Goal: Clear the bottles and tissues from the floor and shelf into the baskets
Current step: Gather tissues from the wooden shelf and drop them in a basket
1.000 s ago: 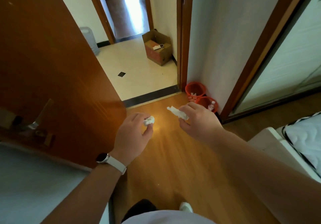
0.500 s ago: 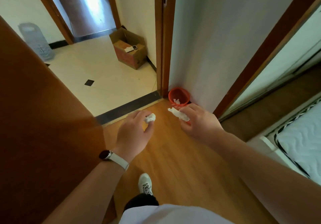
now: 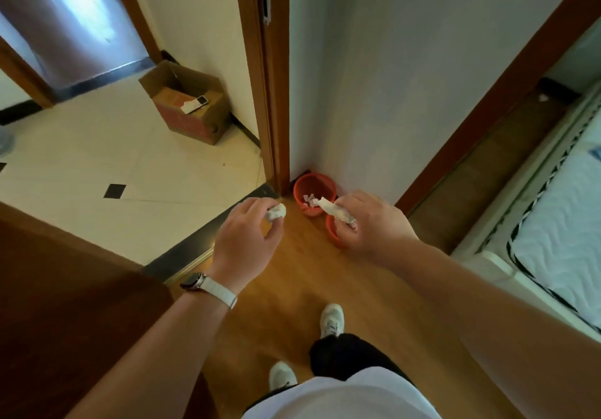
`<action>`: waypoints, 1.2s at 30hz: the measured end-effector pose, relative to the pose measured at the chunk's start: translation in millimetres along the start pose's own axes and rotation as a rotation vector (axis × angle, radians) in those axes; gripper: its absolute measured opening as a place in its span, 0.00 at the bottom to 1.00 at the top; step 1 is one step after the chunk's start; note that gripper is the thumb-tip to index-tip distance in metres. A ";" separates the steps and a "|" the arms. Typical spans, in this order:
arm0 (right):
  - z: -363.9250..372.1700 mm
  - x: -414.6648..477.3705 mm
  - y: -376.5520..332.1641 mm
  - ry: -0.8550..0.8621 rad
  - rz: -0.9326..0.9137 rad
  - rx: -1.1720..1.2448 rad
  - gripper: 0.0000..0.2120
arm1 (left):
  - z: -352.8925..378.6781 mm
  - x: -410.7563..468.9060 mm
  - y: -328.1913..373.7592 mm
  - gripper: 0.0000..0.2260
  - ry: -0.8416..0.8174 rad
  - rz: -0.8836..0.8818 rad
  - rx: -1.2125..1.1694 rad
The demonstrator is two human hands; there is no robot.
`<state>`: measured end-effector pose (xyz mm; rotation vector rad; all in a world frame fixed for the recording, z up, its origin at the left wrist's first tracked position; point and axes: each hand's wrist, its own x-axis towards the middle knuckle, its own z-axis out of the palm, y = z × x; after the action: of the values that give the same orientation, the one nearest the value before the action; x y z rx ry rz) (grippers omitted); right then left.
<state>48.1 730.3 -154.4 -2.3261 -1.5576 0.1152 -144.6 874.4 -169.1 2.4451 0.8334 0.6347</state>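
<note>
Paper-soft and weightless, these need only a light pinch: your left hand [image 3: 245, 239] pinches a crumpled tissue [image 3: 276, 213], your right hand [image 3: 374, 225] a twisted tissue [image 3: 331, 208] (centre frame).

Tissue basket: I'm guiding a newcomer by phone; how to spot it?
Follow the wooden door frame down to the floor. Two orange baskets sit in the corner there. Take the farther basket, holding white tissues; the right hand overlaps the nearer one.

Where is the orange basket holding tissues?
Head view, centre: orange basket on the floor in the corner beside the door frame, just beyond the right hand.
</note>
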 end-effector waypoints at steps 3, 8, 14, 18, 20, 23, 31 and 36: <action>9.8 25.9 22.9 -0.010 0.040 0.024 0.13 | 13.8 41.2 -14.3 0.11 -0.009 -0.003 0.012; 34.5 91.7 76.7 -0.087 0.104 0.079 0.15 | 49.5 112.9 -34.6 0.12 -0.082 -0.034 0.056; 55.0 186.4 144.7 -0.159 0.145 0.125 0.15 | 100.4 213.1 -42.6 0.13 -0.212 -0.065 0.087; 63.1 233.4 190.5 -0.191 0.188 0.128 0.16 | 139.0 276.7 -46.2 0.12 -0.275 -0.055 0.104; 68.2 250.6 208.3 -0.200 0.210 0.126 0.17 | 157.7 302.2 -51.5 0.12 -0.295 -0.047 0.106; 81.4 267.2 228.0 -0.209 0.259 0.138 0.17 | 182.9 330.3 -63.3 0.11 -0.335 -0.041 0.100; 157.9 301.8 268.4 -0.264 0.418 0.173 0.15 | 261.4 382.6 -121.9 0.12 -0.479 0.009 0.033; 254.7 321.9 294.9 -0.267 0.528 0.210 0.13 | 348.3 401.3 -198.8 0.12 -0.572 0.026 0.002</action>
<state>372.0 981.5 -450.1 -2.5613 -0.9319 0.7035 247.9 1177.0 -445.3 2.4448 0.5639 -0.0705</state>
